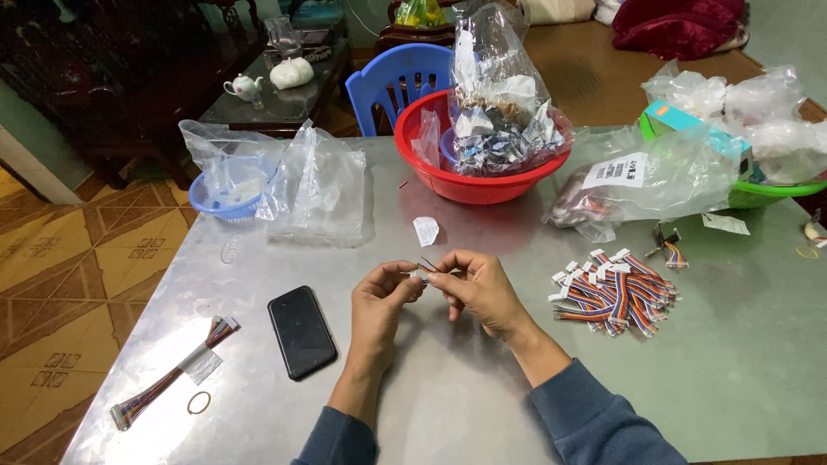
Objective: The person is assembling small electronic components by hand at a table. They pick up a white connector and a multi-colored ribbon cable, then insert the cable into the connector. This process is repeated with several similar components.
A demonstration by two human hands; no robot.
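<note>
Pinching a small white connector (419,275) between them above the table (482,379), left hand (383,297) and right hand (478,284) close fingertips on it; phone (301,331) left, cable pile (616,293) right.

Grey worktop (482,379) — left hand (379,297) and right hand (482,288) pinch a small white connector (419,275); black phone (301,331) left, pile of rainbow cables (616,293) right, red basin (482,168) behind.
</note>
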